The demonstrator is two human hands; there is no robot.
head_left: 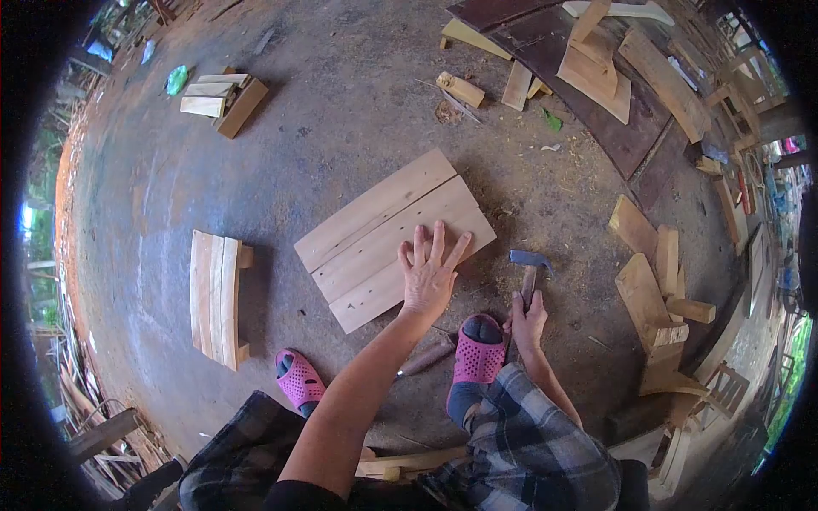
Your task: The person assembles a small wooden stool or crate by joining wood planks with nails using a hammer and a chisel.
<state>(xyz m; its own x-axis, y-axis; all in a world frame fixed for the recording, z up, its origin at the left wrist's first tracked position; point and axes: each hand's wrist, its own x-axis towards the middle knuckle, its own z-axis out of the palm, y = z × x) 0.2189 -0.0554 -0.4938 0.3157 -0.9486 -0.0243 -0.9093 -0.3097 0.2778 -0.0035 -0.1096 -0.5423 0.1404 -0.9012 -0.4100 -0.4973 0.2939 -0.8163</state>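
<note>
A board panel (383, 234) of several light wooden planks lies at an angle on the floor in the middle. My left hand (430, 277) rests on its right part, palm down with the fingers spread. To the right of the panel, my right hand (527, 319) is wrapped round the handle of a hammer (530, 259). The hammer's blue head points away from me, just above the fist and apart from the panel. Dark marks dot the planks. What holds the panel up underneath is hidden.
A small slatted wooden stool (217, 298) stands at the left. Another slatted wooden piece (221, 98) lies at the upper left. Wood offcuts (656, 315) are piled at the right. Between my feet in pink sandals (477, 351) lies a tool (426, 358).
</note>
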